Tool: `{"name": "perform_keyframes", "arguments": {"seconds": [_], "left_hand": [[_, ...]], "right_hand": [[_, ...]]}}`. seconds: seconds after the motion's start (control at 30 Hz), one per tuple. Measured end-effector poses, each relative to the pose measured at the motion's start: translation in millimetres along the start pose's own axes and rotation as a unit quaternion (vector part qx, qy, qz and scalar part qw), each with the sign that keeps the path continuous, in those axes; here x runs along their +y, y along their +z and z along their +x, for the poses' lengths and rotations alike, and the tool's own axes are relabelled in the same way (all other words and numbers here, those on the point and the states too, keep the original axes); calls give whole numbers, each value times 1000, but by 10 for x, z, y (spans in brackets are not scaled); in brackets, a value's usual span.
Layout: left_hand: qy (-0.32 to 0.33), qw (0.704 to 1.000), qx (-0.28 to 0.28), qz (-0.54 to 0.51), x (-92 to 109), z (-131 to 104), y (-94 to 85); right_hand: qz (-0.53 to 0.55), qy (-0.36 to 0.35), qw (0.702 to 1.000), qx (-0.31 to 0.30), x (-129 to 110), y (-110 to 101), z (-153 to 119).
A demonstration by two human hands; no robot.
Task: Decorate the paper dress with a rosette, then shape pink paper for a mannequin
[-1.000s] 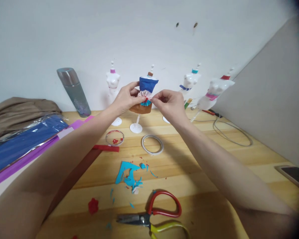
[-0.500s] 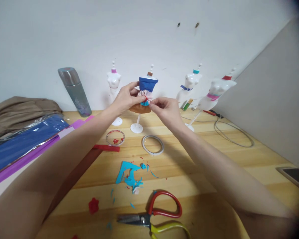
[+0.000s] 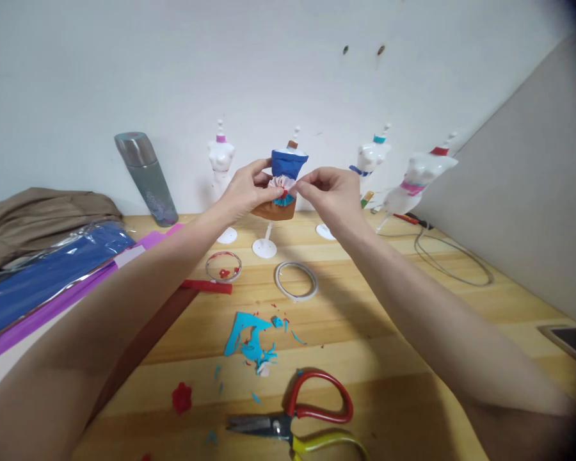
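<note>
A small mannequin in a blue top and brown skirt stands on a white round base. At its waist sits a pleated rosette, pale pink above, blue below, with a red centre. My left hand grips the mannequin's waist from the left, its thumb pressed on the rosette near the centre. My right hand pinches the right edge of the pale pink pleats between thumb and forefinger.
Three white mannequins stand behind, one left, two right. A flask and fabrics lie left. Tape rings, blue scraps, a red flower and scissors lie in front. A cable and phone are right.
My right hand has moved up from the rosette's lower blue part to its right pink edge. My left hand keeps its hold. The view has shifted slightly.
</note>
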State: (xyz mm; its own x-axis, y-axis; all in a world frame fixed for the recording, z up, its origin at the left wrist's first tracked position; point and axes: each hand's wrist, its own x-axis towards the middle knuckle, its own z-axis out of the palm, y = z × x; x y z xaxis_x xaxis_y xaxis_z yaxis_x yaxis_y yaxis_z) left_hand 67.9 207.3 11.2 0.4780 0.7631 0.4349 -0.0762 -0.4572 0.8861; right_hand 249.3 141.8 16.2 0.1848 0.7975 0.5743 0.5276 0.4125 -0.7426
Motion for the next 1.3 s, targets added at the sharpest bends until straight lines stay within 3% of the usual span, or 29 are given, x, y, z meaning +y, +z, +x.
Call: {"name": "perform_keyframes", "arguments": {"seconds": [0.13, 0.23, 0.37, 0.6, 0.9, 1.1, 1.3], "left_hand": [[8, 1000, -3, -4, 6, -7, 6], [15, 1000, -12, -3, 3, -4, 9], [32, 999, -20, 10, -15, 9, 10], [28, 999, -15, 15, -52, 31, 14], [6, 1000, -13, 19, 30, -16, 22], [16, 1000, -18, -19, 19, -9, 27], [7, 1000, -15, -19, 24, -15, 29]], "right_hand": [[-38, -50, 998, 9, -52, -17, 27], [-115, -131, 985, 10, -90, -20, 35], [-245, -225, 942, -32, -164, -25, 74], [-380, -290, 874, -93, -254, -33, 150], [-412, -253, 871, -94, -204, -82, 122], [-384, -252, 886, -56, -131, -53, 112], [-384, -196, 900, -63, -209, -53, 102]]}}
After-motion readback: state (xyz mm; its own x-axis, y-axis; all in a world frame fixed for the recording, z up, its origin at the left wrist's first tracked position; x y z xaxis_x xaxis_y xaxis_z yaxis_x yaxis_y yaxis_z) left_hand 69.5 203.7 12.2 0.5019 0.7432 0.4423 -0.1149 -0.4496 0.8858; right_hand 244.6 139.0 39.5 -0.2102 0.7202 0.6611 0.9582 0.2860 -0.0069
